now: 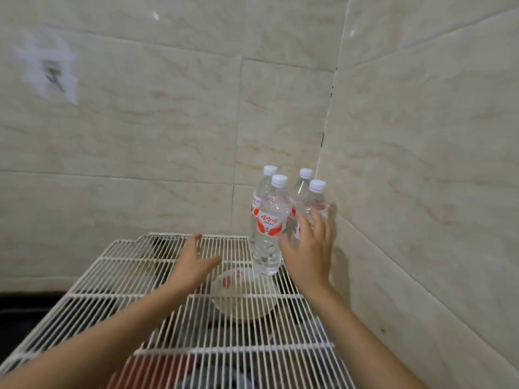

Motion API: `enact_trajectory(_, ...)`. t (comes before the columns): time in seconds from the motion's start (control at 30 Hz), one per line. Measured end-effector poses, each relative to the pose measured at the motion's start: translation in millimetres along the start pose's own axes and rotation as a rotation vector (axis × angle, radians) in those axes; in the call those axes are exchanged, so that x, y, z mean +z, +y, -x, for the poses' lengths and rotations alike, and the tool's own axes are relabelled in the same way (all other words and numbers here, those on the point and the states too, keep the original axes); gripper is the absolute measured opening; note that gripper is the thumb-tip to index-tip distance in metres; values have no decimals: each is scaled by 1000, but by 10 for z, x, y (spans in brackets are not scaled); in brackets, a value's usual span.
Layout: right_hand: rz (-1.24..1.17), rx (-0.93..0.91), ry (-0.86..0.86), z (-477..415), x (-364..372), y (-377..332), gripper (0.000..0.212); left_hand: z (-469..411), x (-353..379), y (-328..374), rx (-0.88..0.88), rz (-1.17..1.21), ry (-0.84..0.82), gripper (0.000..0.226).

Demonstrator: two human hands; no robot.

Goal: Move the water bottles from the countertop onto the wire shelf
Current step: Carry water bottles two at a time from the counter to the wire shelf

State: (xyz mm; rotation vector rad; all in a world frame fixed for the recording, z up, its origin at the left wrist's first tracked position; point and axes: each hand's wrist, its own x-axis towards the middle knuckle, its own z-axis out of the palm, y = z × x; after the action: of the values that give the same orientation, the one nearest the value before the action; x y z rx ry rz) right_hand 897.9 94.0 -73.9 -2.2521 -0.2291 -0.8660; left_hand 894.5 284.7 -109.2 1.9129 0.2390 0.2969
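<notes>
Beside the bottles (271, 228) on the wire shelf (118, 276), my right hand (309, 248) is spread wide and empty. They look full, heavy and slick, so I'd grip one mid-body.

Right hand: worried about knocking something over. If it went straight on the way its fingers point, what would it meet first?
Likely the front-right water bottle, just ahead of the right hand; whether they already touch is unclear.
</notes>
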Motion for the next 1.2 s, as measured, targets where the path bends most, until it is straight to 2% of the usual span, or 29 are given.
enact_trajectory(0.1, 46, -204, -255, 235, 145, -313, 61, 183, -535, -223, -15, -26, 97, 66)
enact_trajectory(0.2, 28, -339, -568, 347, 328, -609, 51, 445, -1097, -412, -81, -53, 264, 60)
enact_trajectory(0.4, -104, -587, -887, 891, 811, -1409, 49, 1352, -1923, -873, -215, -99, 570, 42)
enact_trajectory(0.67, -270, -752, -1046, 1904, 1024, -2271, 48, 2684, -3049, -1380, -353, -313, 870, 35)
enact_trajectory(0.83, -285, -833, -1098, 2503, 1058, -2802, 48, 3521, -3545, -1669, -425, -315, 979, 36)
enact_trajectory(1.0, -398, -827, -1172, 3436, 1091, -3569, 47, 4548, -4163, -1876, -473, -329, 1052, 38)
enact_trajectory(1.2, -429, -1016, -1294, 4760, 1041, -4632, 48, 5986, -4957, -2118, -528, -288, 1275, 36)
